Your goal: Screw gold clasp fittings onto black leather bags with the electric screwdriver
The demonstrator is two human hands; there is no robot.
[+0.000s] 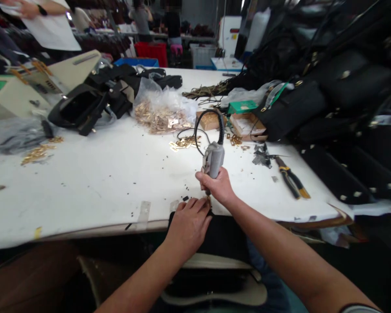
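Observation:
My right hand (219, 186) is wrapped round a grey electric screwdriver (215, 158), held upright with its tip pointing down and a black cord looping from its top. The tip meets a small gold-coloured piece (208, 201) at the table's front edge. My left hand (190, 221) lies palm down, fingers stretched out, on a black bag (224, 232). Its fingertips are beside the screwdriver's tip. The bag hangs over the edge toward my lap, with a pale-edged opening below. What lies under my left palm is hidden.
Gold metal fittings (185, 142) are scattered behind the screwdriver, near a plastic bag of fittings (163, 115). Pliers (291, 178) lie on the white table (101, 182) at right. Black bags (332, 100) are piled right. A beige machine (19, 98) stands left; people are behind.

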